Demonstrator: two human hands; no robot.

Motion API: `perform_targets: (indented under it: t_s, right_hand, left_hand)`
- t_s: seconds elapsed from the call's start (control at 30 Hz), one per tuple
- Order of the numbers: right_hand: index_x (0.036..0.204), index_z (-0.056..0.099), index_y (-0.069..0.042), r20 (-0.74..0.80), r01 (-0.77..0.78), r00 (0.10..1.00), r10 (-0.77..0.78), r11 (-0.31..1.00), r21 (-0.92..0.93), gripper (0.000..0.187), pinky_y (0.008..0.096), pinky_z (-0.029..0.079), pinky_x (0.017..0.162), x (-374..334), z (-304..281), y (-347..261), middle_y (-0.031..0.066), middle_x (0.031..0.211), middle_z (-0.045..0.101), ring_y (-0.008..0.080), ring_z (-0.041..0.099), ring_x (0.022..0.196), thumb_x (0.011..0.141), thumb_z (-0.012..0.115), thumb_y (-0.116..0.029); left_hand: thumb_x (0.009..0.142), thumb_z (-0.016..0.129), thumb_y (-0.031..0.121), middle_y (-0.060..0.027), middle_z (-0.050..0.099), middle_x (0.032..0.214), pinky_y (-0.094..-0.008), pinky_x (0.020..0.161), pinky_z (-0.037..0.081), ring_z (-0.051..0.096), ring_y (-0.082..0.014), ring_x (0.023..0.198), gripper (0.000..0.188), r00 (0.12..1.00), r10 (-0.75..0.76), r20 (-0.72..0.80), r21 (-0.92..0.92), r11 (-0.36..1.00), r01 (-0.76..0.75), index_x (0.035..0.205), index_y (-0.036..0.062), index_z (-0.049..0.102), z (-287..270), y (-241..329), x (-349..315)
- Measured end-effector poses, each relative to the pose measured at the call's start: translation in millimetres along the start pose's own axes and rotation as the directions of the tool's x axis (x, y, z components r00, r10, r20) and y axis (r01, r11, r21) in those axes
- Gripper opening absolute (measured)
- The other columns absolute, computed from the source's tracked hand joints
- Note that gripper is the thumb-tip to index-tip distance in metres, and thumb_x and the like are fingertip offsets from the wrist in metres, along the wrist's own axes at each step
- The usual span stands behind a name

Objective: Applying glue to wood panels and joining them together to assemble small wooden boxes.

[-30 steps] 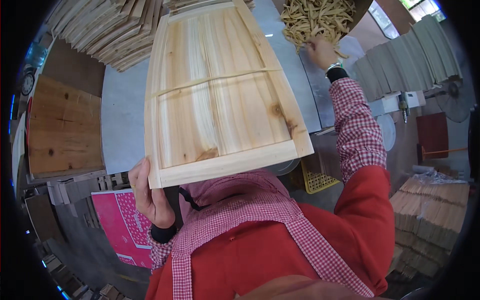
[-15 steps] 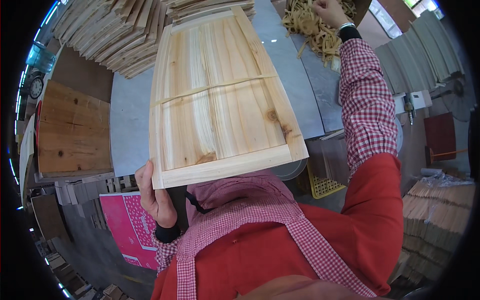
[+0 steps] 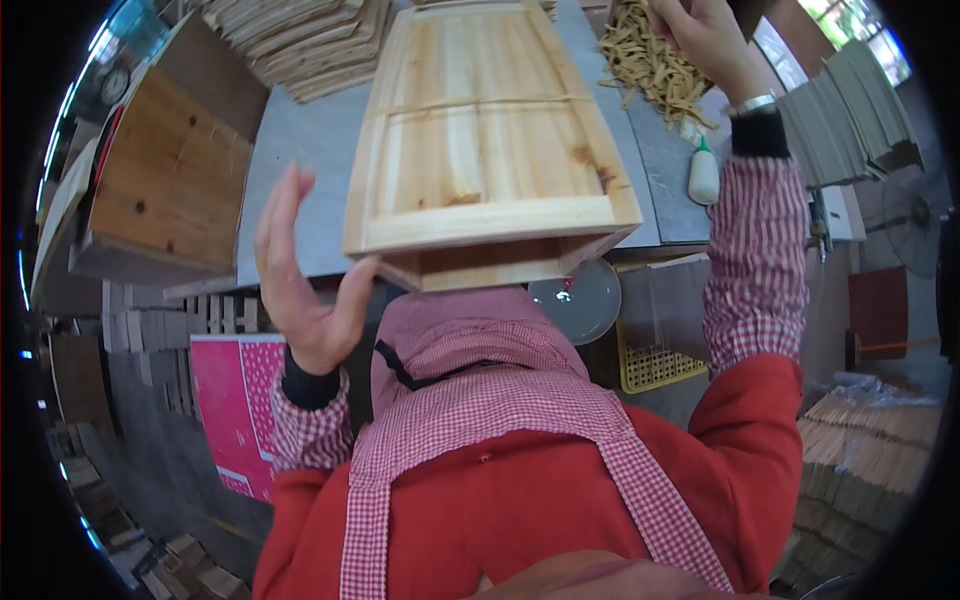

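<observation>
A pale wooden box with framed panels sits before me, its near end showing a hollow inside. One tan elastic band runs across its top. My left hand is open beside the near left corner, fingers raised and spread, thumb tip close to or touching the corner. At the far right, my right hand is over a heap of tan elastic bands. Its fingers are bent together, and whatever they may pinch is hidden.
On the grey tabletop a white bottle with a green tip stands near my right forearm. Thin wooden boards are stacked at the far left. A brown wooden panel stands left; grey sheets rise at right.
My left hand has let go of the box's near left corner and spread its fingers. The box's near end now shows its hollow. My right hand remains by the bands, now with bent fingers lower over them.
</observation>
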State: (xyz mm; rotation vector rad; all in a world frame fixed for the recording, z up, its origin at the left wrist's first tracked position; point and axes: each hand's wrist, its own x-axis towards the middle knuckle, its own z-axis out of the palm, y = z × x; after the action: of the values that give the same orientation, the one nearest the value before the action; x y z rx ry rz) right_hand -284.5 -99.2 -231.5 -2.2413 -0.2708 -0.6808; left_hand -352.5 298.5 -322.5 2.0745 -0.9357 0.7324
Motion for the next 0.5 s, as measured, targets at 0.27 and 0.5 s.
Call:
perform_targets:
  t_s: [0.27, 0.5]
  right_hand:
    - [0.093, 0.055, -0.001, 0.386, 0.460, 0.800, -0.459, 0.883, 0.097, 0.011, 0.0328, 0.045, 0.060, -110.4, 68.0, -129.4, 0.0098, 0.078, 0.058, 0.0280, 0.058, 0.068, 0.083, 0.060, 0.000]
    - [0.093, 0.055, -0.002, 0.425, 0.347, 0.830, -0.362, 0.931, 0.115, 0.015, 0.0356, 0.043, 0.063, -166.1, 65.0, -123.5, 0.0092, 0.078, 0.058, 0.0267, 0.055, 0.065, 0.081, 0.063, -0.002]
  left_hand:
    - [0.071, 0.080, 0.012, -0.0197, 0.053, 0.125, -0.0357, 0.096, 0.046, 0.055, -0.0310, 0.116, 0.067, 0.955, 0.189, 0.230, -0.394, 0.915, -0.087, 0.126, -0.0054, 0.047, 9.7, 40.2, 40.8]
    - [0.078, 0.075, 0.007, -0.0150, 0.060, 0.112, -0.0361, 0.096, 0.045, 0.062, -0.0236, 0.099, 0.038, 0.827, -0.052, 0.560, -0.821, 0.097, 0.562, 0.111, -0.0023, 0.057, 4.9, 45.0, -7.6]
